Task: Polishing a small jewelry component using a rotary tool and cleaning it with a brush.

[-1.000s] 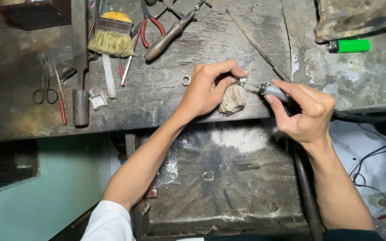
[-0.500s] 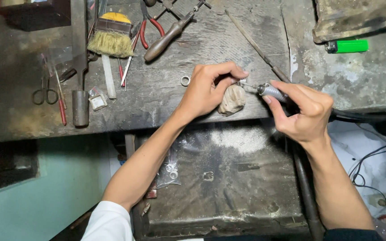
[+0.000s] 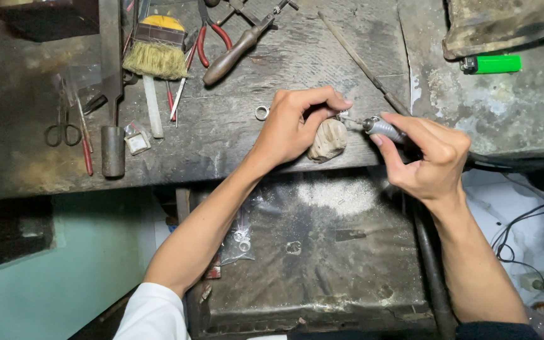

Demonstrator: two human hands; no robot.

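Worn wooden peg point(image 3: 327, 140) at the counter point(image 3: 234, 135) edge, taken as landmark. Left hand point(image 3: 297, 123): curled over the top of the peg, fingertips pinched narrow on a small shiny piece, too small to identify, possibly a ring. Right hand point(image 3: 432, 154): just right of the peg, grip closed around a grey rotary handpiece point(image 3: 382, 128), its tip meeting the pinched piece above the peg. Small metal ring point(image 3: 262, 113): lying just left of the peg, beside the left hand. Bristle brush point(image 3: 157, 53): well up and left of the peg. Green lighter point(image 3: 491, 63): well up and right. Dust-strewn tray point(image 3: 322, 252): directly below the peg.
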